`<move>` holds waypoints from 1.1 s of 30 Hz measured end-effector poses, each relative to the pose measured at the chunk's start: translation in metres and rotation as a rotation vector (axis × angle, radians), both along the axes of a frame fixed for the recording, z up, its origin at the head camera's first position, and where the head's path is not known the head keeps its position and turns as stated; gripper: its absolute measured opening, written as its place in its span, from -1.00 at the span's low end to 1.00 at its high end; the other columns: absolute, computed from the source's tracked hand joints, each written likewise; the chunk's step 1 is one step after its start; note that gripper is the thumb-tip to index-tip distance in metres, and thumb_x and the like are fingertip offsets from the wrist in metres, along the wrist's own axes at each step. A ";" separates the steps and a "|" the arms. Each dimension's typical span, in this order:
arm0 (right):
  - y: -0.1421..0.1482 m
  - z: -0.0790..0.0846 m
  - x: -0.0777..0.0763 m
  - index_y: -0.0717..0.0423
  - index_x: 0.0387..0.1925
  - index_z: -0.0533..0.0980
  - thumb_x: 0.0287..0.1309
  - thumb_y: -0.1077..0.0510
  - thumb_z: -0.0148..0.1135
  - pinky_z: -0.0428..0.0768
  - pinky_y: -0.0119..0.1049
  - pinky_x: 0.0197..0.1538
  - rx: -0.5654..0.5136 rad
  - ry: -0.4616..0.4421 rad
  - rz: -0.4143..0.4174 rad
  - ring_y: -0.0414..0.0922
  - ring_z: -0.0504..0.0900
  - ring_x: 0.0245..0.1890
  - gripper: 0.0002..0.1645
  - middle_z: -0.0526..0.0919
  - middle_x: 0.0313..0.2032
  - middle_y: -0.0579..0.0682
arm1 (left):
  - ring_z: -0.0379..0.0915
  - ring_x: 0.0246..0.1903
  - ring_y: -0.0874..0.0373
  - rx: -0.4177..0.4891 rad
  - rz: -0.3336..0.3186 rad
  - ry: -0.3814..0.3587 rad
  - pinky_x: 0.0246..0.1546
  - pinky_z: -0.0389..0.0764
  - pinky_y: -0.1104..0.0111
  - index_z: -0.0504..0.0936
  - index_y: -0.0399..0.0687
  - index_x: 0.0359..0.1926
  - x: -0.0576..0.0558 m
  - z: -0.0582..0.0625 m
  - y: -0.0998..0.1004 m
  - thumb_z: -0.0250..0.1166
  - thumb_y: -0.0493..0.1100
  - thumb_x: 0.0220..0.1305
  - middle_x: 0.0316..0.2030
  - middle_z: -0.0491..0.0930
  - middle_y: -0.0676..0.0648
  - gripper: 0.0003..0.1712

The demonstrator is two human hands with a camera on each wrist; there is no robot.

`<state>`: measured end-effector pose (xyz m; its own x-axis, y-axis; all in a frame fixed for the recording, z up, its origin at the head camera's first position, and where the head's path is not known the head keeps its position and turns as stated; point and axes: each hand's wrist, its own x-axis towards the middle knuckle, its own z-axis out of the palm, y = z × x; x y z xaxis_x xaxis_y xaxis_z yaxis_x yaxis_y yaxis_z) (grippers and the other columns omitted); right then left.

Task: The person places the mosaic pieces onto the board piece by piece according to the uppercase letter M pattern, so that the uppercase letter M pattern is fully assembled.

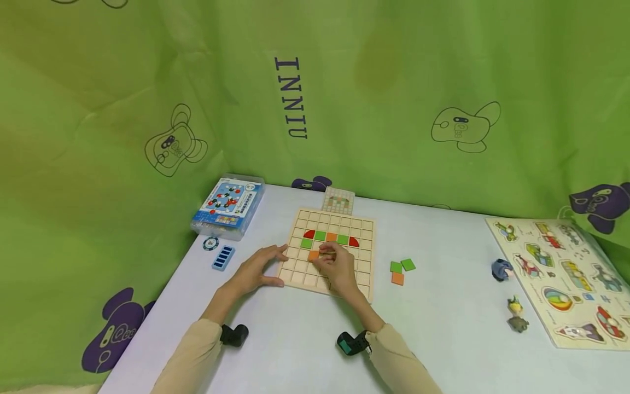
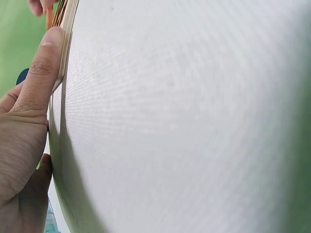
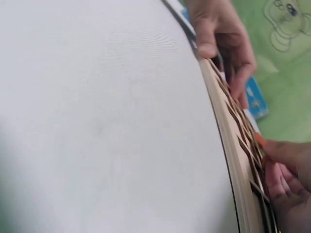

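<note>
On the table lies a wooden grid board (image 1: 339,279). My right hand (image 1: 339,268) pinches an orange square tile (image 1: 313,255) between thumb and fingers, over a square left of the board's middle; this tile (image 3: 260,139) also shows in the right wrist view. A row on the board has red rounded pieces at both ends, with green and orange squares between them. One green tile (image 1: 307,243) sits below its left part. Spread at the board's near left corner, my left hand (image 1: 254,269) touches the edge with thumb and fingertips. Its thumb (image 2: 43,68) lies straight.
Behind the board lies a small pattern card (image 1: 338,201). Loose green and orange tiles (image 1: 397,278) are to its right. At left are a boxed set (image 1: 228,205), a round chip (image 1: 210,243) and a blue counter (image 1: 223,258). Small figures (image 1: 501,270) and a picture puzzle (image 1: 566,284) lie far right.
</note>
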<state>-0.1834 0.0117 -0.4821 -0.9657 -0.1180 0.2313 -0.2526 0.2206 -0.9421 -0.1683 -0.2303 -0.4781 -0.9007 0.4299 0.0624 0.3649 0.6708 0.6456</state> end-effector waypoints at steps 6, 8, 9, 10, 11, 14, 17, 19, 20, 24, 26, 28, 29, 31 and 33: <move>-0.014 0.000 -0.005 0.44 -0.21 0.54 -0.10 0.45 0.44 0.67 -0.43 -0.34 0.042 0.011 0.005 0.05 0.68 -0.38 -0.65 0.66 -0.30 0.27 | 0.08 0.37 -0.16 0.001 -0.006 0.011 0.34 0.17 -0.09 0.54 -0.05 0.07 0.000 0.000 0.000 0.52 -0.05 -0.10 0.38 0.25 -0.05 -0.36; -0.015 0.001 -0.006 0.46 -0.20 0.53 -0.11 0.45 0.44 0.68 -0.42 -0.31 0.035 0.001 0.018 0.07 0.68 -0.36 -0.63 0.66 -0.28 0.28 | 0.08 0.37 -0.16 0.000 -0.006 0.011 0.33 0.17 -0.09 0.54 -0.05 0.07 0.000 0.000 0.001 0.52 -0.05 -0.10 0.38 0.25 -0.05 -0.35; -0.015 0.001 -0.006 0.46 -0.19 0.53 -0.12 0.46 0.44 0.69 -0.42 -0.29 0.027 -0.008 0.024 0.07 0.69 -0.35 -0.62 0.65 -0.27 0.29 | 0.08 0.37 -0.16 -0.002 -0.006 0.009 0.33 0.17 -0.10 0.54 -0.05 0.08 0.000 0.000 0.001 0.52 -0.05 -0.09 0.38 0.25 -0.05 -0.35; -0.015 0.002 -0.006 0.48 -0.18 0.52 -0.12 0.47 0.43 0.69 -0.40 -0.27 0.017 -0.014 0.033 0.09 0.69 -0.33 -0.61 0.65 -0.26 0.30 | 0.07 0.37 -0.17 -0.004 -0.006 0.008 0.33 0.17 -0.10 0.54 -0.05 0.08 -0.001 0.000 0.002 0.51 -0.05 -0.09 0.38 0.24 -0.05 -0.35; -0.015 0.003 -0.006 0.49 -0.17 0.51 -0.12 0.48 0.43 0.69 -0.40 -0.25 0.005 -0.023 0.041 0.10 0.69 -0.31 -0.60 0.64 -0.25 0.31 | 0.08 0.37 -0.17 -0.007 -0.006 0.007 0.33 0.17 -0.11 0.53 -0.05 0.09 -0.001 0.000 0.002 0.51 -0.04 -0.09 0.39 0.24 -0.05 -0.34; -0.014 0.003 -0.006 0.51 -0.15 0.50 -0.09 0.51 0.39 0.69 -0.38 -0.20 -0.027 -0.047 0.064 0.14 0.69 -0.25 -0.61 0.63 -0.21 0.34 | 0.08 0.36 -0.17 -0.011 -0.001 0.001 0.32 0.17 -0.11 0.53 -0.05 0.10 -0.001 0.001 0.002 0.51 -0.04 -0.08 0.39 0.23 -0.05 -0.34; -0.013 0.003 -0.006 0.52 -0.12 0.49 -0.04 0.52 0.34 0.69 -0.37 -0.16 -0.054 -0.064 0.095 0.16 0.69 -0.21 -0.63 0.61 -0.17 0.35 | 0.08 0.36 -0.17 -0.015 0.007 0.003 0.33 0.18 -0.10 0.54 -0.05 0.09 0.000 0.002 0.002 0.51 -0.05 -0.09 0.39 0.24 -0.05 -0.35; -0.011 0.003 -0.007 0.53 -0.12 0.49 -0.01 0.52 0.32 0.68 -0.37 -0.15 -0.060 -0.070 0.116 0.17 0.68 -0.19 -0.64 0.61 -0.15 0.35 | 0.09 0.36 -0.17 -0.013 0.009 0.003 0.33 0.18 -0.09 0.54 -0.05 0.08 0.001 0.002 0.002 0.51 -0.06 -0.09 0.39 0.24 -0.05 -0.35; -0.009 0.004 -0.006 0.53 -0.11 0.49 0.00 0.52 0.32 0.68 -0.37 -0.15 -0.067 -0.076 0.124 0.18 0.68 -0.19 -0.64 0.61 -0.15 0.35 | 0.09 0.36 -0.17 -0.010 0.008 0.005 0.33 0.18 -0.09 0.54 -0.05 0.07 0.001 0.002 0.002 0.51 -0.06 -0.09 0.38 0.24 -0.06 -0.36; 0.005 0.011 -0.004 0.48 -0.10 0.50 0.02 0.49 0.31 0.69 -0.35 -0.16 -0.077 -0.114 0.119 0.17 0.68 -0.17 -0.65 0.61 -0.12 0.35 | 0.08 0.36 -0.17 -0.009 0.005 -0.003 0.33 0.17 -0.10 0.53 -0.03 0.08 0.001 0.000 0.003 0.51 -0.04 -0.09 0.39 0.24 -0.05 -0.36; 0.018 0.014 -0.004 0.45 -0.09 0.52 0.03 0.47 0.32 0.69 -0.33 -0.15 -0.077 -0.129 0.109 0.17 0.67 -0.16 -0.66 0.62 -0.11 0.34 | 0.07 0.36 -0.18 -0.006 0.009 -0.007 0.33 0.16 -0.11 0.54 -0.03 0.07 0.001 0.000 0.002 0.51 -0.03 -0.10 0.39 0.24 -0.05 -0.35; 0.036 0.016 -0.004 0.43 -0.08 0.52 0.06 0.44 0.32 0.69 -0.30 -0.13 -0.057 -0.121 0.118 0.18 0.67 -0.16 -0.66 0.62 -0.11 0.34 | 0.07 0.37 -0.17 -0.007 0.017 -0.009 0.33 0.16 -0.11 0.54 -0.03 0.07 0.001 0.000 0.002 0.51 -0.03 -0.11 0.39 0.24 -0.05 -0.35; 0.048 0.017 -0.004 0.43 -0.07 0.52 0.07 0.43 0.31 0.68 -0.28 -0.11 -0.042 -0.116 0.128 0.19 0.66 -0.15 -0.66 0.62 -0.10 0.34 | 0.07 0.37 -0.17 -0.006 0.019 -0.010 0.33 0.16 -0.12 0.54 -0.03 0.07 0.001 0.000 0.002 0.51 -0.03 -0.11 0.39 0.24 -0.05 -0.35; 0.073 0.017 -0.002 0.44 -0.05 0.50 0.10 0.43 0.29 0.67 -0.28 -0.09 -0.002 -0.080 0.151 0.21 0.65 -0.14 -0.65 0.61 -0.11 0.36 | 0.06 0.37 -0.17 -0.004 0.022 -0.012 0.33 0.15 -0.12 0.54 -0.03 0.07 0.001 0.000 0.001 0.51 -0.02 -0.12 0.39 0.24 -0.05 -0.34; 0.103 0.018 0.001 0.44 -0.01 0.48 0.12 0.41 0.28 0.68 -0.33 -0.14 0.038 -0.063 0.156 0.18 0.64 -0.14 -0.63 0.61 -0.09 0.36 | 0.06 0.37 -0.18 -0.010 0.026 -0.011 0.33 0.15 -0.12 0.53 -0.03 0.07 0.001 0.000 0.000 0.50 -0.01 -0.12 0.39 0.23 -0.04 -0.34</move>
